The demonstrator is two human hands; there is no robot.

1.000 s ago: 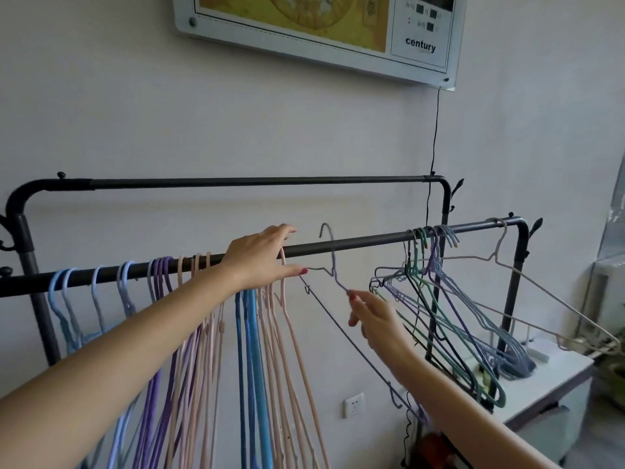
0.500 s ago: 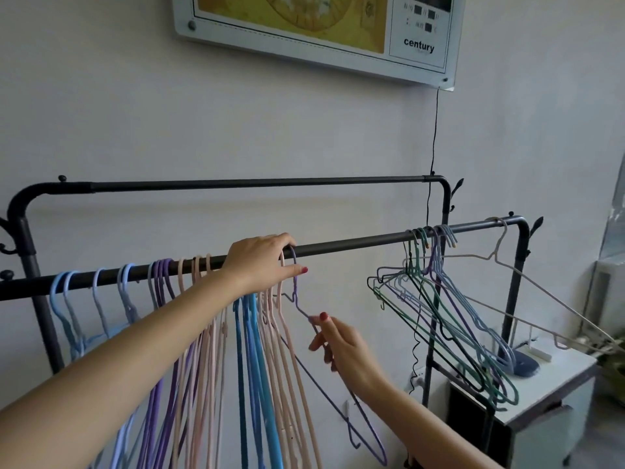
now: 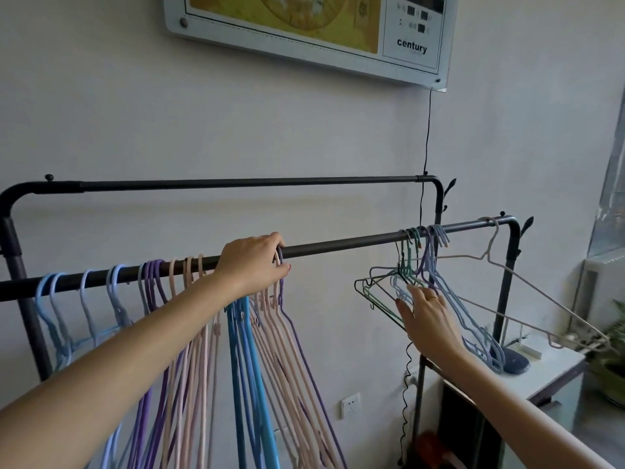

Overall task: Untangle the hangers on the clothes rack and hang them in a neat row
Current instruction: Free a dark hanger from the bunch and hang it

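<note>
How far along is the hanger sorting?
Done: blue, purple and pink hangers hang in a row on the left of the front rail. In hand: the left hand rests at the row's end; the right hand reaches into the tangled bunch. Left: that bunch and the grey hanger.

The left hand (image 3: 252, 265) hides several hanger hooks on the rail (image 3: 338, 246). The sorted hangers (image 3: 250, 367) run off the bottom edge.

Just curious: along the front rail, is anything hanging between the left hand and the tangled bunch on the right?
No. In the head view, the rail is bare between the left hand and the tangle.
</note>
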